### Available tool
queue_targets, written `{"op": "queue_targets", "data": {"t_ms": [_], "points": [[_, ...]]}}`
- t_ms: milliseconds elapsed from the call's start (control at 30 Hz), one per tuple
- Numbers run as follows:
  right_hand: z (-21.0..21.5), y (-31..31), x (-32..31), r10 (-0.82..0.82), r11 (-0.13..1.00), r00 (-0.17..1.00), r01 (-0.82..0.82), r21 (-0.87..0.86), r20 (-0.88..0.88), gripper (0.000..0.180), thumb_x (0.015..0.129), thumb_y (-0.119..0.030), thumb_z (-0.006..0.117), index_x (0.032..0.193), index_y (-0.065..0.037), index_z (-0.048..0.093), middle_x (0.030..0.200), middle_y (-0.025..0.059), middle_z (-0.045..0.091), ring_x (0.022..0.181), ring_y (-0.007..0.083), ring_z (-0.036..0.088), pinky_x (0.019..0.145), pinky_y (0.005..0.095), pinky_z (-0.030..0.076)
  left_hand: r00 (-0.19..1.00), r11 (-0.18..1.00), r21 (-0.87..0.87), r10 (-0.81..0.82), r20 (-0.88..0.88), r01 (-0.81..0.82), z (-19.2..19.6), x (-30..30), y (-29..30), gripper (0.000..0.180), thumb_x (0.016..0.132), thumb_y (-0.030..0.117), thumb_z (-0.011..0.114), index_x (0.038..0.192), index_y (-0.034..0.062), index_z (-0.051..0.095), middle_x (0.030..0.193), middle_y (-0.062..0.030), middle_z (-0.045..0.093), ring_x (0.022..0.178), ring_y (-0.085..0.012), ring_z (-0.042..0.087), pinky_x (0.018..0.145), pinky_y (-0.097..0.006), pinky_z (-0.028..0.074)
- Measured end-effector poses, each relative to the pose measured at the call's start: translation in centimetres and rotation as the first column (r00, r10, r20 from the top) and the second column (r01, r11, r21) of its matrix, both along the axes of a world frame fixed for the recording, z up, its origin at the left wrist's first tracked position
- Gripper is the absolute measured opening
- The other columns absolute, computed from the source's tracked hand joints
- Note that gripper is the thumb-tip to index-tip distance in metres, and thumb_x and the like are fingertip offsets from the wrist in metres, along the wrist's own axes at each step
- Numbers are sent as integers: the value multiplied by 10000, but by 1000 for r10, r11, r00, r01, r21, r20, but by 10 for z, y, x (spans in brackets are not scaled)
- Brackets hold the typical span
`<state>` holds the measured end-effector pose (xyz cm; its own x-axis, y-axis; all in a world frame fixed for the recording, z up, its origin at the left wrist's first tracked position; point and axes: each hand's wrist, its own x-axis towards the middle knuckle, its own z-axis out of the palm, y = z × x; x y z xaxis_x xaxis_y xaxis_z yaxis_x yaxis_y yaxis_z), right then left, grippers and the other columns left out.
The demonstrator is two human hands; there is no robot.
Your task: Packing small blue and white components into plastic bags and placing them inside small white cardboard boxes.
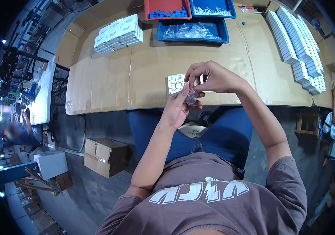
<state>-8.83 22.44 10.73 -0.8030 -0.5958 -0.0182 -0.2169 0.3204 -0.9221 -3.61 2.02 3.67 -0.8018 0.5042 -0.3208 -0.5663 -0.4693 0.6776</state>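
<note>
1. The person's left hand [177,107] is partly closed, palm up, its thumb and fingers gripping a small clear plastic bag [192,98].
2. The right hand [211,77] reaches in from the right with fingers curled, thumb and fingertips pinching at the top of that bag.
3. The bag is at the near edge of the cardboard-covered desk [151,74], between the two hands; its contents are too small to tell.
4. Just beyond the hands lies a flat white piece with dark markings [174,83], partly hidden by them.
5. At the far side, a blue tray [193,40] holds clear bags [191,31].
6. Behind it stand a red tray [162,5] with blue pieces [169,15], on the left, and another blue tray [214,17] with white pieces [210,11], on the right.
7. A block of white boxes [117,33] sits far left; long rows of white boxes [297,45] line the right side.
8. A brown carton [104,156] rests on the floor [97,196], left of the person.
</note>
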Motion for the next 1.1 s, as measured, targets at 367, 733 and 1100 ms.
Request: {"op": "queue_targets", "data": {"t_ms": [367,733,1100], "points": [[-9,27,8,112,993,991,-115,29,77,62,815,-50,746,788,6,752,1194,128,731,979,230,699,852,337,551,992,987,-97,-126,18,127,-3,4,13,466,1042,428,607,1269,22,608,1053,-148,739,805,-215,723,746,-357,625],[-24,28,-1,273,954,936,-294,63,220,525,1108,-445,448,1142,13,702,1011,77,699,876,179,606,849,333,513,995,994,-43,-99,24,100,-12,1,10,423,1075,396,549,1297,39,598,1066,-157,729,814,-230,714,758,-386,624],[-38,3,-10,274,949,921,-306,77,277,638,1087,-557,412,1216,6,685,954,85,707,863,178,598,849,340,512,995,995,-34,-87,52,89,-32,-10,-2,413,1104,373,482,1300,28,598,1040,-124,706,847,-244,717,777,-405,626]]}}
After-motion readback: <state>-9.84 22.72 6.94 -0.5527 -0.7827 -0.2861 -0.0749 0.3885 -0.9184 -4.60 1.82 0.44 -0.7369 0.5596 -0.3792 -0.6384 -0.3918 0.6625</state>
